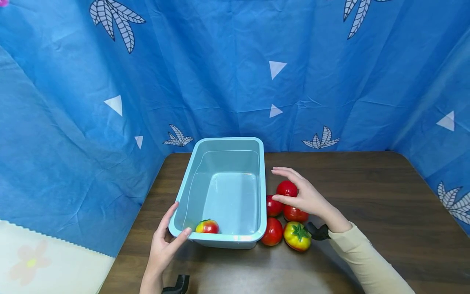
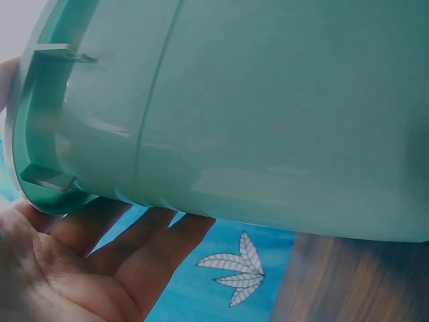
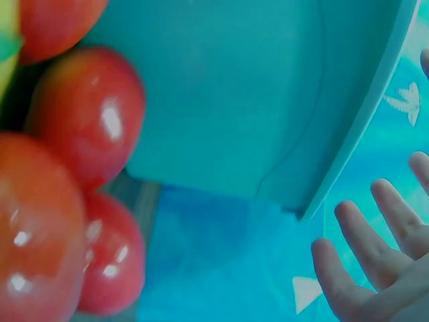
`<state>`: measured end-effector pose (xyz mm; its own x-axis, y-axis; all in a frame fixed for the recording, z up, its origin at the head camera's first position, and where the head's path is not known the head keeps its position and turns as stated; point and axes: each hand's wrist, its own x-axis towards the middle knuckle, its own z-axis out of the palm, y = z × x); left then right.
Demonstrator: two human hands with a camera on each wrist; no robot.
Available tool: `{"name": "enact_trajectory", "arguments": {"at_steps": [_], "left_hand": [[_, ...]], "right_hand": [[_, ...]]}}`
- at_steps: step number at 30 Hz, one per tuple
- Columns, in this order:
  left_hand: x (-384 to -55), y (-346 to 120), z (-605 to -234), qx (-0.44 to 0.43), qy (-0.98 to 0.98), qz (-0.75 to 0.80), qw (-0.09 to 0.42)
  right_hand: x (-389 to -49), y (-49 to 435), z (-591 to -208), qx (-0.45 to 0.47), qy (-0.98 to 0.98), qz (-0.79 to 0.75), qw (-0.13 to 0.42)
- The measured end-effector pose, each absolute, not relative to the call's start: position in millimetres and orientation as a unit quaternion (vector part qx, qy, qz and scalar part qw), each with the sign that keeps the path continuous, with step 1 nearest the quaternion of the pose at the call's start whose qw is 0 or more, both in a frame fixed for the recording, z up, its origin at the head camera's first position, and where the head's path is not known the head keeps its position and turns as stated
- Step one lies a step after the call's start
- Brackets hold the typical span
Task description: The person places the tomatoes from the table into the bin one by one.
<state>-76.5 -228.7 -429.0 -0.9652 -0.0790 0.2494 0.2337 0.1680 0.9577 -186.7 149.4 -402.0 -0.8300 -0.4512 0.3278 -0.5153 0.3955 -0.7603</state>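
Note:
A light blue plastic bin [image 1: 235, 239] stands on the table, and one red-and-yellow tomato [image 1: 207, 227] lies inside it at the near end. My left hand [image 1: 163, 245] grips the bin's near left corner, thumb over the rim and fingers along the outer wall [image 2: 268, 121]. Off the bin's right side my right hand [image 1: 308, 198] hovers over a group of tomatoes, its fingers and thumb spread apart around nothing. Several red tomatoes [image 1: 272, 232] sit close together there, along with a yellow-and-red tomato [image 1: 296, 237] with a green leafy top. In the right wrist view the fingers [image 3: 365, 245] are apart from the tomatoes [image 3: 90, 117].
The dark wooden table [image 1: 382, 196] extends to the right of the tomatoes. A blue patterned curtain [image 1: 227, 81] hangs behind and at both sides, close to the bin's far end. Black straps [image 1: 318, 232] show near both wrists.

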Motion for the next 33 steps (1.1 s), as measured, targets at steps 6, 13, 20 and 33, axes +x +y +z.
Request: {"name": "enact_trajectory", "arguments": {"at_steps": [6,13,20,33], "left_hand": [[-76.0,-228.3,-429.3,-0.042,-0.761,-0.637,0.116],[-75.1,-228.5,-429.5,-0.045,-0.759,-0.638,0.118],[-75.8,-227.7,-428.4,-0.029,-0.769,-0.626,0.125],[-76.0,-227.1,-429.2,-0.017,-0.763,-0.635,0.121]], "right_hand": [[-182.4,172.0,-416.5,0.264,-0.846,0.462,0.034],[-177.5,196.6,-443.3,0.25,-0.852,0.459,0.031],[-171.7,212.5,-462.5,0.23,-0.86,0.456,0.022],[-168.1,221.8,-488.7,0.21,-0.869,0.448,0.0]]}}
